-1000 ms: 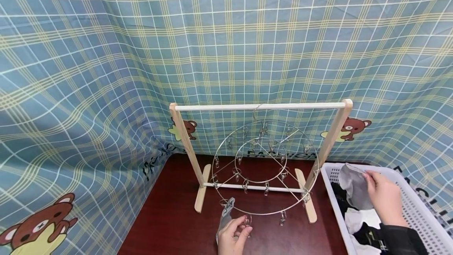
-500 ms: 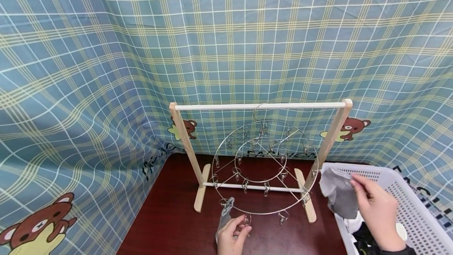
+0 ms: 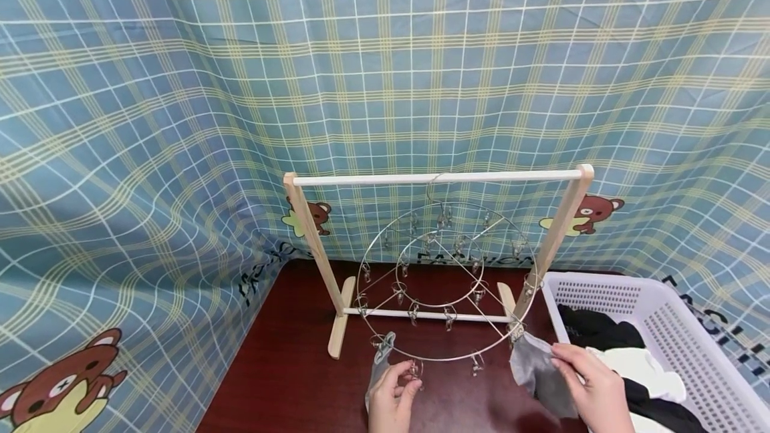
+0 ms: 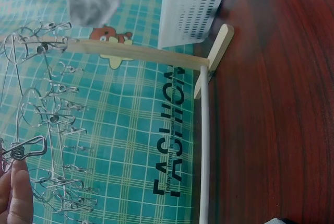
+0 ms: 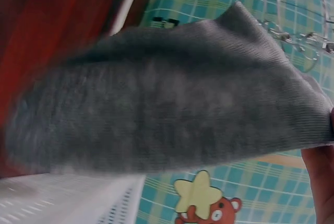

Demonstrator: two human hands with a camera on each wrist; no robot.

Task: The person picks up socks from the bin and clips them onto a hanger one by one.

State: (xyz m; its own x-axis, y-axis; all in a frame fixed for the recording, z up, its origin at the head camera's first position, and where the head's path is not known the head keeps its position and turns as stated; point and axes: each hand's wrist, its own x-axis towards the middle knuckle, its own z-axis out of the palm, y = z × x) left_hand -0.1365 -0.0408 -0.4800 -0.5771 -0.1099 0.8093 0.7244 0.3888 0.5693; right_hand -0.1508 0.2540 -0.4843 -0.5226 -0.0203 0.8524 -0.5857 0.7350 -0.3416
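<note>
A round metal clip hanger (image 3: 441, 359) hangs by its hook from the white rail of a wooden stand. At its front my left hand (image 3: 391, 398) pinches a wire clip (image 4: 20, 150) between thumb and fingers. One grey sock (image 3: 379, 371) hangs from the clip just left of that hand, partly behind it. My right hand (image 3: 592, 383) pinches a second grey sock (image 3: 537, 369) by the edge of its opening. This sock dangles at the hanger's front right and fills much of the right wrist view (image 5: 172, 104), toe toward the left.
A white perforated basket (image 3: 652, 289) stands at the right, holding black socks (image 3: 601, 331) and white socks (image 3: 644, 366). The stand's wooden post (image 3: 562, 229) rises between hanger and basket. Blue plaid cloth (image 3: 385, 72) surrounds the dark red table (image 3: 277, 366).
My right hand has brought the grey sock leftward out of the basket toward the hanger. My left hand has stayed at the same clip.
</note>
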